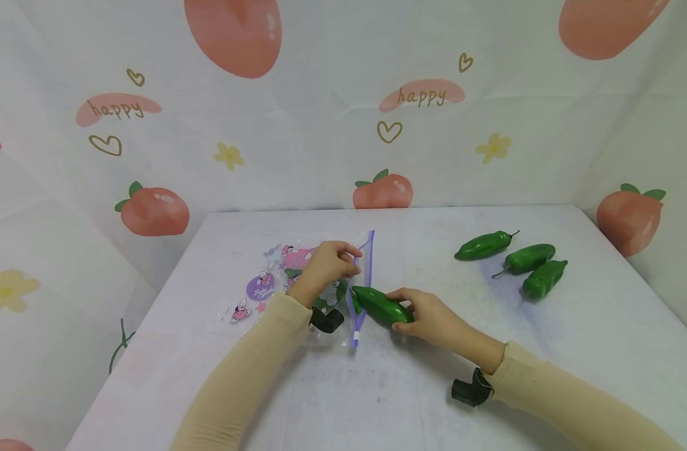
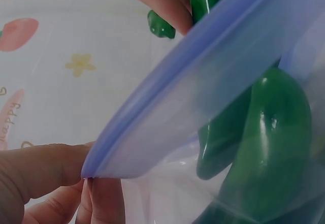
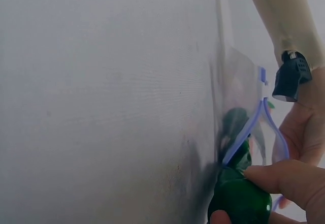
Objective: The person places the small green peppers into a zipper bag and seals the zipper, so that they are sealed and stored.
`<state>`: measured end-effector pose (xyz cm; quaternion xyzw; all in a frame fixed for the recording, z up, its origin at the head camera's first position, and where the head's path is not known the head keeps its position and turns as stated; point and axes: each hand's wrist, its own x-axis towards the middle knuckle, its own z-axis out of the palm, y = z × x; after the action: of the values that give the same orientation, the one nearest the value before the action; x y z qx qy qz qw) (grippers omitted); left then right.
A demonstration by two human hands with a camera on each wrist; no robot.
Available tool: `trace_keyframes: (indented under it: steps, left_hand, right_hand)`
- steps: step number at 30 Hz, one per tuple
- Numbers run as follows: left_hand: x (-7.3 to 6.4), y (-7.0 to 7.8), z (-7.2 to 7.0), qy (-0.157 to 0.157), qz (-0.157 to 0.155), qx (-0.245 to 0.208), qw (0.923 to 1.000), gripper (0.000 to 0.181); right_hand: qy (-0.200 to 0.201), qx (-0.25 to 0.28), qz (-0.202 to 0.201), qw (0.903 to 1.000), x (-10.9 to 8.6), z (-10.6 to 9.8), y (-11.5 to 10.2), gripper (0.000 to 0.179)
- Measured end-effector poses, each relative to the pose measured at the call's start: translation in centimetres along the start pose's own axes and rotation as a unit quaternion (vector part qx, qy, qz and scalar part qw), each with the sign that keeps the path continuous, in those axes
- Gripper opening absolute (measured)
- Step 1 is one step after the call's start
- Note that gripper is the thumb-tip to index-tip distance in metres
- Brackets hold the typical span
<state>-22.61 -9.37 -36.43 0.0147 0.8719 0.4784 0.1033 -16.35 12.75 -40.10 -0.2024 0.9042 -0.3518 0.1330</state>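
A clear zip bag (image 1: 304, 335) with cartoon prints and a purple zip edge lies on the table, its mouth spread toward the right. Inside it are green peppers (image 2: 271, 148), seen through the plastic. My left hand (image 1: 329, 266) pinches the upper lip of the bag's mouth between thumb and fingers. My right hand (image 1: 430, 319) grips a green pepper (image 1: 380, 305) by its right end. The pepper's left tip is at the bag's opening. In the right wrist view this held pepper (image 3: 241, 198) sits beside the purple zip edge.
Three more green peppers lie at the table's right: one farther back (image 1: 484, 245), one in the middle (image 1: 528, 258) and one nearer (image 1: 545, 279). Behind the white table (image 1: 343, 401) hangs a printed cloth (image 1: 309, 150). A dark camera is strapped at each wrist.
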Motion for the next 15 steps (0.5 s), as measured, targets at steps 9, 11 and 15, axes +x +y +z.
trace_keyframes:
  steps: [9,11,15]
  left_hand:
    - [-0.03,0.10,-0.09,-0.001,0.001,0.002,1.0000,0.032]
    - [-0.06,0.13,-0.11,-0.001,0.001,0.002,1.0000,0.033]
    - [-0.03,0.10,-0.08,-0.001,0.001,0.004,1.0000,0.032]
  right_hand:
    - [-0.006,0.010,-0.014,0.9998,0.21,-0.30,0.07,0.055]
    - [-0.009,0.012,-0.014,0.9998,0.21,-0.39,0.04,0.057]
    - [-0.016,0.019,-0.012,0.9996,0.19,-0.52,-0.04,0.059]
